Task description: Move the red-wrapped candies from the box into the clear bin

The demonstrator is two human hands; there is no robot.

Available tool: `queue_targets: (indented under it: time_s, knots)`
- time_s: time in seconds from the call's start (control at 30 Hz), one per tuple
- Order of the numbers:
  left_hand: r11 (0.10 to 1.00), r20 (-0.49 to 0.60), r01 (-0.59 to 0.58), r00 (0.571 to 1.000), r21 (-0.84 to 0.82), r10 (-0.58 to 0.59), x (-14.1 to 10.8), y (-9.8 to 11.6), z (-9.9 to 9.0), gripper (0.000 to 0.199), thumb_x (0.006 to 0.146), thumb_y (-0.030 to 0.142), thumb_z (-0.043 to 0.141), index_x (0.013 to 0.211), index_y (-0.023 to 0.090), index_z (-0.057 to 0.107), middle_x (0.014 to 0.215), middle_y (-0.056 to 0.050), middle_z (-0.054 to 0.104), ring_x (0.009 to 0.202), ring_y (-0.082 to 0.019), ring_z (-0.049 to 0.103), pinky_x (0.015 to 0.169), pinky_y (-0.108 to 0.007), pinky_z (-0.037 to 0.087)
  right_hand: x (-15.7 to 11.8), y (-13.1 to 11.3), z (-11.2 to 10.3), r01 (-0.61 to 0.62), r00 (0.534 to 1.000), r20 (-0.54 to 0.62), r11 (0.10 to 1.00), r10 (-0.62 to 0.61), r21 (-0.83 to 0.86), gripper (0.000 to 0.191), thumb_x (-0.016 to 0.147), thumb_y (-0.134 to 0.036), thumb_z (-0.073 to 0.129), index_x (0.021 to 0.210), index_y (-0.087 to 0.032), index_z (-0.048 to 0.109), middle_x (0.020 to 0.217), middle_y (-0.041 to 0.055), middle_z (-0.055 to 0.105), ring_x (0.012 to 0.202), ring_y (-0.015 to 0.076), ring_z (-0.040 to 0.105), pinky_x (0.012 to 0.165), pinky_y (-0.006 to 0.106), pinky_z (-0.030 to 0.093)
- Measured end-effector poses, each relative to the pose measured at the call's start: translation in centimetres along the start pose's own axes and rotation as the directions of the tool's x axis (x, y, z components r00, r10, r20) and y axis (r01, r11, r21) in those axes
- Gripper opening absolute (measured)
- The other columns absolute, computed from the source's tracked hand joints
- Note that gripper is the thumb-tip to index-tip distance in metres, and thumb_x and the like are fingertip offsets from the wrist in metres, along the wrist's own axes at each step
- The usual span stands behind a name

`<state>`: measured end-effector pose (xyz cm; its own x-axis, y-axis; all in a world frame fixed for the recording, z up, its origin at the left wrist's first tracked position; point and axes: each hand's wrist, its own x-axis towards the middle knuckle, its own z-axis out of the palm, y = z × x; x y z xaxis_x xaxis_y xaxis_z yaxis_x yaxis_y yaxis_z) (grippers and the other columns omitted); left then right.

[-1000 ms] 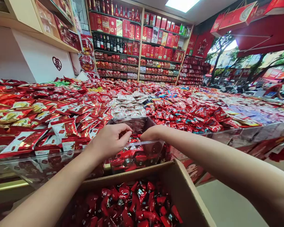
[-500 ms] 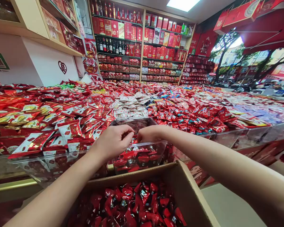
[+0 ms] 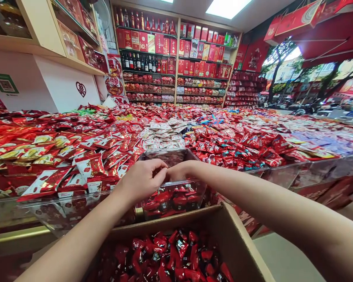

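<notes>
My left hand [image 3: 145, 176] is over the near left part of a clear plastic bin [image 3: 198, 192], its thumb and fingers curled together; whatever they hold is hidden. Beside it, my right hand [image 3: 181, 170] reaches down into the same bin, with its fingertips out of sight. Red wrapped candies [image 3: 179, 200] show through the bin's front wall. Closer to me stands an open cardboard box [image 3: 238, 231] with many red and black wrapped candies [image 3: 164, 254] inside, below my forearms.
Piles of red packets [image 3: 91, 166] lie left of the bin, white packets [image 3: 164, 133] behind it, more red packets [image 3: 247, 147] to the right. Clear bin walls [image 3: 297, 172] run along the front. Shelves [image 3: 176, 58] with bottles and boxes stand at the back.
My right hand has shifted slightly left, nearer the left fingertips. The red wrapper seen between the hands is now hidden. The view has tilted slightly, so the scene sits a little lower.
</notes>
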<state>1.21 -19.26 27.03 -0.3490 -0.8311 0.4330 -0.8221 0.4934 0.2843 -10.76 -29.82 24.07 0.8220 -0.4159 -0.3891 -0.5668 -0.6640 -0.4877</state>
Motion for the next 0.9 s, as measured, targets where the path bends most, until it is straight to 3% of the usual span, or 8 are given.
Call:
queue_targets:
  time_s: [0.3,0.67,0.9]
  knots:
    - [1.000,-0.008,0.001,1.000,0.002,-0.001,-0.1,-0.1,0.2,0.022,0.081,0.029,0.040,0.084,0.022,0.061,0.079,0.000,0.066,0.070,-0.015,0.059,0.064,-0.024,0.041,-0.9,-0.2,0.5,-0.046,0.983,0.184,0.988,0.018,0.149,0.023,0.061,-0.019,0.062,0.082,-0.010,0.062,0.072,0.0001,0.063,0.069,0.0108,0.057,0.067,0.022,0.045]
    - [1.000,-0.020,-0.010,1.000,0.006,0.010,-0.1,0.0,0.1,0.023,0.081,0.028,0.040,0.084,0.021,0.061,0.081,-0.001,0.067,0.072,-0.015,0.059,0.065,-0.024,0.041,-1.3,-0.4,0.2,-0.083,0.977,0.210,0.971,0.035,0.223,0.025,0.062,-0.024,0.063,0.082,-0.010,0.063,0.077,0.0029,0.064,0.072,0.0135,0.059,0.067,0.024,0.046]
    - [1.000,-0.035,0.003,0.999,0.011,-0.003,-0.1,0.0,0.2,0.023,0.080,0.027,0.040,0.083,0.022,0.062,0.077,0.000,0.067,0.069,-0.015,0.059,0.063,-0.024,0.042,-1.1,-0.3,0.4,-0.098,0.981,0.187,0.959,0.049,0.267,0.037,0.061,-0.032,0.064,0.091,-0.009,0.061,0.084,0.0059,0.064,0.076,0.0159,0.059,0.069,0.027,0.047]
